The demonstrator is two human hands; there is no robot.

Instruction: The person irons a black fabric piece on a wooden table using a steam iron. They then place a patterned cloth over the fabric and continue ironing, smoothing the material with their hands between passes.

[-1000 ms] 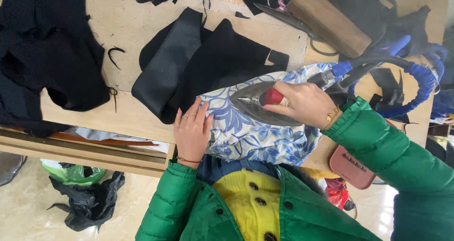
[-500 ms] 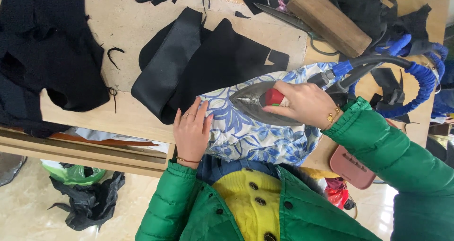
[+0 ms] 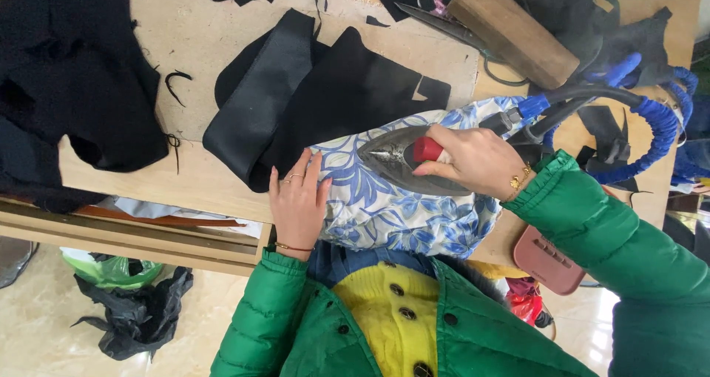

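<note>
Iron slightly nearer black fabric alongside.

The pressing pad lies on the worktop at its near edge, right of the middle; the iron sits on the pad, tip to the left, its hose looping off toward the right edge; the right hand rests on the iron's handle; the left hand lies flat on the pad's left end; the folded fabric pieces lie just behind the pad; the heaped cloth covers the left end; the wooden block lies at the far edge.
</note>
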